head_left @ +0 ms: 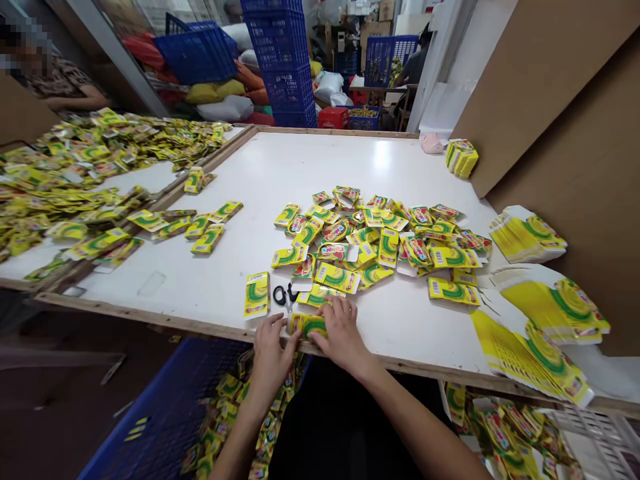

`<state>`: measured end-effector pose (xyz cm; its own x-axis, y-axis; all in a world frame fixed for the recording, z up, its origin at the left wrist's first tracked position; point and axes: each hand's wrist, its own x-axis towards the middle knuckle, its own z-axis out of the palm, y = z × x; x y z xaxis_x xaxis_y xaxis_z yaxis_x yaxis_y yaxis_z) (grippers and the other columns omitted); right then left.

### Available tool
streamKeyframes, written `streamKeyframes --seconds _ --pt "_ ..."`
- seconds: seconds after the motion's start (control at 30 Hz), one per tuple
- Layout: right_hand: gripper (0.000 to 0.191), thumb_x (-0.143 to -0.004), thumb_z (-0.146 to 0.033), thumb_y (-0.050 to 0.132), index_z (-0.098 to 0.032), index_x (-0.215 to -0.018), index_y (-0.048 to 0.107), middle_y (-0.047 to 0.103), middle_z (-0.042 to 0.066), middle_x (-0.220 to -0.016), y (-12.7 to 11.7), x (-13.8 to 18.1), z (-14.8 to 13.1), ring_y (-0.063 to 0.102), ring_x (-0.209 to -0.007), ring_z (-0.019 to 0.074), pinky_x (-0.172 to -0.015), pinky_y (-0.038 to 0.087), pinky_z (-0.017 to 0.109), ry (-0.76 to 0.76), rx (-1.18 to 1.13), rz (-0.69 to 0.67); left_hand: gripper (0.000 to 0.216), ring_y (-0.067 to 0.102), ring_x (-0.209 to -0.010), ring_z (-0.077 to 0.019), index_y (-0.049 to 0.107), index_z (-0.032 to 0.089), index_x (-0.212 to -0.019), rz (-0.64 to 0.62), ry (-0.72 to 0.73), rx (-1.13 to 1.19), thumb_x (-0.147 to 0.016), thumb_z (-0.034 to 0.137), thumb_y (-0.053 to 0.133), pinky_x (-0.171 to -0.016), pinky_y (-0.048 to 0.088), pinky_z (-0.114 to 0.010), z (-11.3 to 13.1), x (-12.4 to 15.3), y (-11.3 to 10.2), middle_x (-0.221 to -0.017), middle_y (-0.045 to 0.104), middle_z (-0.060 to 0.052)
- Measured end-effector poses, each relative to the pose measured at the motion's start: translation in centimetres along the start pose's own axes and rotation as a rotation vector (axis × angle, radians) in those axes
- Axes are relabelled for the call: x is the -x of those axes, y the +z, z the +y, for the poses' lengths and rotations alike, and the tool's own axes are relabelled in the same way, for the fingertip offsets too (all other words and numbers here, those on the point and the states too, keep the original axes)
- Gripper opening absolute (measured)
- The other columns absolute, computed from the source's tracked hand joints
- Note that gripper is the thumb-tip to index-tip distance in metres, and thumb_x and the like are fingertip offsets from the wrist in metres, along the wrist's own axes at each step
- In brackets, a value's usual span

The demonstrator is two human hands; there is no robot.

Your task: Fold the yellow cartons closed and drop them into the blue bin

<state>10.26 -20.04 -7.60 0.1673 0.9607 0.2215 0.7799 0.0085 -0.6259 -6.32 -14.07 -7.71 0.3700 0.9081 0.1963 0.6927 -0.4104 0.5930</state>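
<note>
Both my hands rest at the near edge of the white table [310, 167], closed on one yellow-green packet [306, 325]. My left hand [270, 347] grips its left end with bent fingers. My right hand [341, 330] lies over its right end, fingers curled down on it. Black-handled scissors [284, 294] lie just beyond the packet. Another single packet [257, 294] lies to the left of the scissors. A loose heap of similar packets [375, 240] spreads across the table beyond my hands.
Stacks of flat yellow cartons [543, 333] lie at the right. A blue crate [175, 413] with packets sits under the table edge. Packets [75, 173] cover the left table, where another person sits. Blue baskets [280, 60] stand at the back; cardboard sheets [565, 107] lean at the right.
</note>
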Motion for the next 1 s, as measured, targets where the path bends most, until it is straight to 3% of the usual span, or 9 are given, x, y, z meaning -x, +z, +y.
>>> streamKeyframes --seconds 0.07,0.13,0.23,0.37,0.5,0.6,0.73,0.83,1.0 --pt "0.016 -0.079 -0.02 0.063 -0.02 -0.093 0.056 0.063 0.006 -0.098 -1.0 0.8 0.3 0.057 -0.093 0.0234 -0.082 0.045 0.038 -0.012 -0.134 0.019 0.019 0.053 -0.113 -0.0295 0.063 0.019 -0.093 0.039 0.035 0.194 -0.085 0.034 0.053 -0.1 0.04 -0.049 1.5 0.1 0.2 -0.114 0.059 -0.011" --pt "0.015 -0.08 -0.015 0.058 -0.021 -0.092 0.053 0.06 0.002 -0.087 -1.6 1.9 0.6 0.057 -0.082 0.0192 -0.075 0.047 0.033 0.044 -0.244 0.144 0.02 0.054 -0.114 -0.0255 0.059 0.021 -0.102 0.09 -0.008 0.4 -0.086 0.032 0.054 -0.101 0.041 -0.045 3.8 0.3 1.0 -0.116 0.058 -0.009" --pt "0.017 -0.08 -0.014 0.055 -0.021 -0.094 0.05 0.055 0.005 -0.094 -1.8 3.5 1.0 0.055 -0.091 0.0208 -0.079 0.048 0.035 0.162 -0.293 0.424 0.034 0.06 -0.105 -0.0224 0.05 0.021 -0.113 -0.032 -0.13 0.765 -0.082 0.03 0.061 -0.093 0.048 -0.039 7.5 0.6 3.4 -0.113 0.06 -0.009" --pt "0.025 -0.082 -0.013 0.054 -0.021 -0.106 0.054 0.052 0.009 -0.109 -2.2 5.5 2.1 0.052 -0.107 0.0227 -0.09 0.047 0.04 0.112 -0.355 0.383 0.039 0.063 -0.103 -0.0215 0.046 0.02 -0.113 -0.188 -0.189 1.062 -0.079 0.026 0.065 -0.094 0.047 -0.036 10.3 0.5 6.9 -0.109 0.065 -0.009" --pt "0.027 -0.087 -0.021 0.053 -0.022 -0.114 0.053 0.056 0.009 -0.114 -3.7 7.1 4.4 0.054 -0.109 0.0236 -0.089 0.047 0.041 0.195 -0.377 0.455 0.042 0.066 -0.094 -0.0197 0.038 0.024 -0.114 -0.349 -0.168 1.237 -0.081 0.023 0.064 -0.088 0.049 -0.035 10.4 0.2 8.2 -0.101 0.068 -0.006" --pt "0.026 -0.09 -0.024 0.051 -0.022 -0.116 0.052 0.06 0.009 -0.11 -4.6 7.6 6.1 0.06 -0.1 0.0212 -0.082 0.051 0.036 0.252 -0.479 0.45 0.043 0.066 -0.09 -0.0176 0.035 0.026 -0.116 -0.426 -0.093 1.224 -0.083 0.022 0.061 -0.085 0.05 -0.033 10.2 0.2 8.5 -0.103 0.067 -0.004" --pt "0.025 -0.089 -0.025 0.053 -0.022 -0.113 0.053 0.062 0.007 -0.107 -5.2 7.4 7.3 0.062 -0.096 0.0197 -0.079 0.052 0.033 0.24 -0.511 0.397 0.013 0.062 -0.083 -0.0176 0.057 0.019 -0.096 -0.426 0.025 0.953 -0.084 0.025 0.059 -0.076 0.049 -0.028 9.9 -0.2 8.6 -0.09 0.065 -0.004" --pt "0.028 -0.088 -0.024 0.052 -0.021 -0.117 0.052 0.063 0.007 -0.105 -5.7 7.2 7.7 0.062 -0.093 0.019 -0.078 0.052 0.033 0.202 -0.472 0.345 0.011 0.061 -0.076 -0.017 0.063 0.017 -0.088 -0.468 0.054 0.888 -0.084 0.026 0.059 -0.071 0.048 -0.027 9.7 -0.8 8.5 -0.081 0.064 -0.003" --pt "0.021 -0.09 -0.024 0.05 -0.022 -0.109 0.058 0.065 0.005 -0.098 -6.7 6.9 8.1 0.061 -0.085 0.0175 -0.077 0.051 0.032 0.146 -0.415 0.249 0.014 0.06 -0.1 -0.0224 0.068 0.019 -0.09 -0.42 0.142 0.868 -0.086 0.024 0.056 -0.09 0.045 -0.034 10.3 -1.5 8.7 -0.095 0.068 -0.007"
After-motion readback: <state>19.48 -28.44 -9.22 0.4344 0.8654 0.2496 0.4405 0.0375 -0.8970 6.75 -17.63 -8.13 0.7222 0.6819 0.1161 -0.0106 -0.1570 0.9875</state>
